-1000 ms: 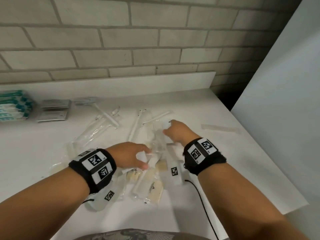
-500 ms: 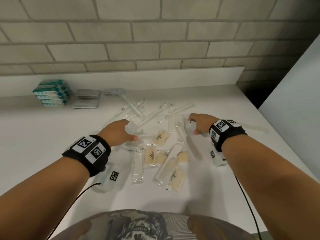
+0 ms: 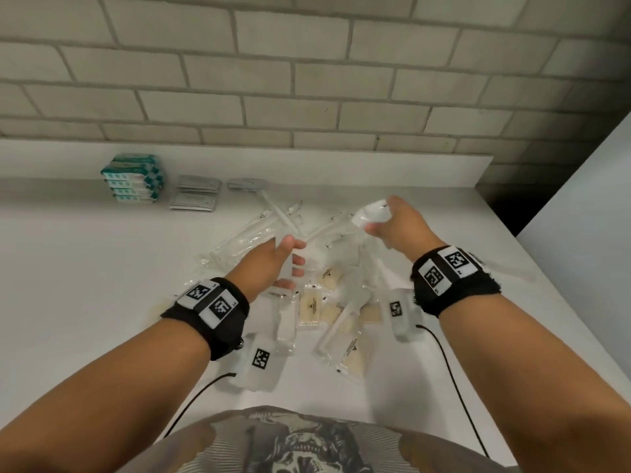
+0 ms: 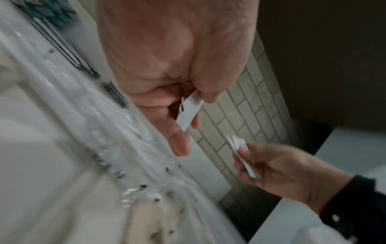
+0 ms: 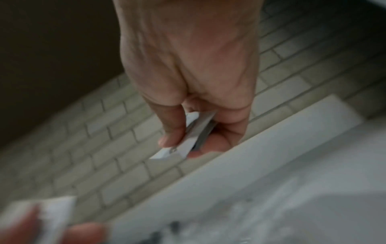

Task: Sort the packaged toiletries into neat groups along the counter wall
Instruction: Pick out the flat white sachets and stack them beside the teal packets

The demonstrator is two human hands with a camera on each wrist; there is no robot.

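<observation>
My left hand (image 3: 294, 260) hovers above the loose pile and pinches a small flat white packet (image 4: 189, 113) between thumb and fingers. To the right and a little farther back, my right hand (image 3: 379, 220) is raised off the counter. It grips a thin white packet (image 3: 370, 213), seen edge-on in the right wrist view as packets (image 5: 188, 140) that may be two together. Below both hands lies the pile: clear-wrapped toothbrushes (image 3: 269, 223) and beige packets (image 3: 310, 305).
Along the white backsplash (image 3: 341, 172) stand a stack of teal packs (image 3: 131, 179), grey sachets (image 3: 194, 196) and a grey packet (image 3: 246, 183). One long clear packet (image 3: 512, 273) lies near the counter's right edge. A grey panel (image 3: 580, 233) stands at the right.
Both hands have lifted off the pile, each with a white packet. The right hand rose and moved back toward the wall. The head view has tilted down.
</observation>
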